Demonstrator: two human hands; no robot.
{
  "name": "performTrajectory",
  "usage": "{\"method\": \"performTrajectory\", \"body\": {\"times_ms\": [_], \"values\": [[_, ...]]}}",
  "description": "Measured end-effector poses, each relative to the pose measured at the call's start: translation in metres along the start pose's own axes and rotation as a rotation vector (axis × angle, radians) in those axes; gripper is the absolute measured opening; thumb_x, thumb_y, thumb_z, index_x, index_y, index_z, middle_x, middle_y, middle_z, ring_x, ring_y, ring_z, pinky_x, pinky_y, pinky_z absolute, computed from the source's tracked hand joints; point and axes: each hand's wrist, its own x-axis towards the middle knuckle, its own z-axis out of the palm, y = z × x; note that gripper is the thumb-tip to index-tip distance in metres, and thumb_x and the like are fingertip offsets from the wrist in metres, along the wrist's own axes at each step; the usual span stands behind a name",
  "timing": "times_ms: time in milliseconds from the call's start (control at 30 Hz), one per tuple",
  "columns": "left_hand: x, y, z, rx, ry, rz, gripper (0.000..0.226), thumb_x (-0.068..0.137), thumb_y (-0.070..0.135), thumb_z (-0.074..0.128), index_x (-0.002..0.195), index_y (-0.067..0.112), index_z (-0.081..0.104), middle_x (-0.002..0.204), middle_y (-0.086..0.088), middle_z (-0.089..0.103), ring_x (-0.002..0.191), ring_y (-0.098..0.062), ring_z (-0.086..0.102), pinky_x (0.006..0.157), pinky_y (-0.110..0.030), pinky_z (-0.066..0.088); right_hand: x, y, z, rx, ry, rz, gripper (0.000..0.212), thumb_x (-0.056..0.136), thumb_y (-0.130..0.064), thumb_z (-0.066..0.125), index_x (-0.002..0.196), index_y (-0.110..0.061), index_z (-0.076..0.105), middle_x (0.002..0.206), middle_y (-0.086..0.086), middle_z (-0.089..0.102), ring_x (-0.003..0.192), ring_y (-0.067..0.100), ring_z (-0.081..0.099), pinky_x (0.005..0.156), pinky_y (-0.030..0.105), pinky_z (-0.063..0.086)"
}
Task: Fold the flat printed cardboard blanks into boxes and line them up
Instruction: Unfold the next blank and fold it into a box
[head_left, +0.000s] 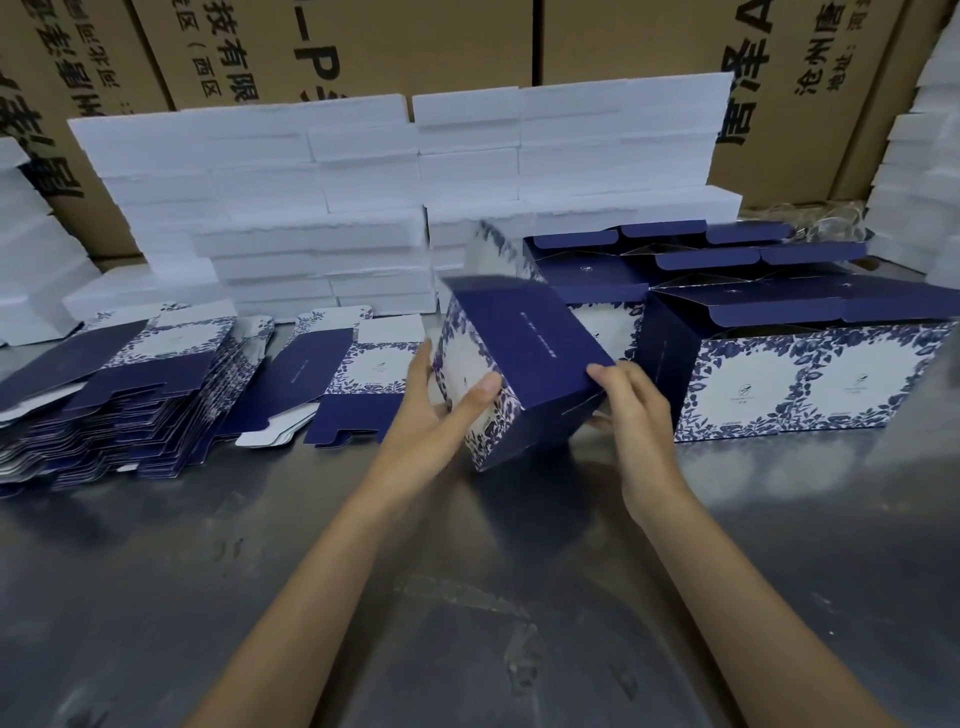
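left hand (441, 410): clasped, thumb up | right hand (631, 410): fingers curled, gripping | forearms extended

Lighting soft and even, cool in tone; overall picture moderately sharp, with blur and edge bending.

My forearms cast soft shadows on the metal table (467, 597), which shows dull grey sheen; the white foam stack (311, 171) is nearly blown out; the box (519, 364) I hold is motion-blurred at its far edge; brown cartons (623, 36) bow toward the corners.

Grey metal table (363, 597) bears flat blanks (119, 395), folded boxes (800, 384), foam blocks (311, 208).
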Motion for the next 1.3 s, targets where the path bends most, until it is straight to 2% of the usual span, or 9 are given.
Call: {"method": "performTrajectory", "body": {"times_ms": [67,133,233,333,433,633,900,1100,1300], "values": [[-0.002,0.007,0.000,-0.020,0.083,0.109,0.121,0.059,0.071,0.081,0.153,0.054,0.008,0.118,0.056,0.046,0.112,0.012,0.058,0.083,-0.004,0.047,0.003,0.000,-0.002,-0.016,0.013,-0.006,0.018,0.096,-0.010,0.057,0.092,-0.023,0.069,0.093,-0.010,0.072,0.089,0.009,0.063,0.084,0.026,0.051],[-0.004,0.014,-0.002,0.022,0.151,0.193,0.116,0.062,0.070,0.080,0.151,0.058,0.007,0.142,0.038,0.037,0.121,0.007,0.051,0.095,-0.009,0.045,0.004,0.001,-0.002,-0.066,0.011,-0.025,0.028,0.096,-0.003,0.056,0.104,-0.025,0.071,0.100,-0.013,0.073,0.095,0.007,0.065,0.086,0.020,0.052],[-0.007,0.021,-0.001,0.030,0.224,0.284,0.083,0.082,0.064,0.062,0.152,0.049,0.021,0.132,0.031,0.046,0.105,0.016,0.053,0.082,-0.005,0.045,0.005,0.005,0.000,-0.156,-0.016,-0.066,0.036,0.098,0.002,0.054,0.123,-0.021,0.067,0.122,-0.005,0.069,0.112,0.007,0.064,0.099,0.021,0.051],[-0.010,0.022,0.001,-0.016,0.236,0.268,0.037,0.103,0.052,0.041,0.140,0.047,0.044,0.130,0.031,0.053,0.121,0.008,0.051,0.096,-0.014,0.044,0.004,0.000,0.000,-0.050,-0.074,0.000,0.032,0.095,-0.024,0.065,0.127,-0.027,0.067,0.124,-0.009,0.070,0.114,0.003,0.064,0.097,0.027,0.047],[-0.011,0.024,0.001,-0.027,0.249,0.224,0.027,0.108,0.035,0.040,0.128,0.035,0.057,0.134,0.011,0.059,0.125,-0.011,0.055,0.108,-0.040,0.042,0.000,-0.004,-0.001,0.051,-0.216,0.089,0.067,0.070,-0.065,0.075,0.131,-0.044,0.061,0.134,-0.016,0.062,0.115,0.004,0.061,0.105,0.038,0.044],[-0.012,0.029,-0.002,-0.042,0.203,0.227,0.009,0.100,0.024,0.057,0.104,0.026,0.065,0.106,0.011,0.063,0.089,-0.003,0.055,0.080,-0.018,0.042,-0.005,-0.003,0.005,0.022,-0.263,-0.003,0.082,0.065,-0.058,0.082,0.137,-0.034,0.052,0.134,-0.014,0.061,0.125,0.005,0.059,0.113,0.039,0.043],[-0.013,0.032,0.001,0.022,0.073,0.189,0.019,0.093,0.001,0.060,0.085,0.017,0.066,0.081,0.005,0.060,0.070,-0.001,0.050,0.061,-0.008,0.036,-0.002,0.008,0.005,-0.018,-0.277,-0.023,0.088,0.061,-0.060,0.085,0.139,-0.054,0.045,0.135,-0.021,0.061,0.124,0.003,0.059,0.110,0.040,0.042],[-0.011,0.038,-0.008,0.183,-0.034,0.158,0.028,0.097,-0.001,0.053,0.086,0.019,0.070,0.063,-0.008,0.044,0.051,-0.005,0.040,0.054,-0.011,0.039,0.002,0.007,0.005,0.054,-0.245,-0.027,0.082,0.065,-0.044,0.075,0.142,-0.039,0.046,0.118,-0.034,0.064,0.110,-0.004,0.064,0.080,0.013,0.051],[0.004,0.063,0.007,0.248,-0.021,0.047,0.015,0.102,0.015,0.051,0.098,0.017,0.066,0.048,0.007,0.049,0.029,-0.002,0.036,0.033,-0.009,0.028,0.010,0.001,-0.004,0.047,-0.199,0.023,0.071,0.057,-0.039,0.069,0.126,-0.053,0.056,0.130,-0.008,0.064,0.108,0.004,0.066,0.080,0.023,0.050]]}}
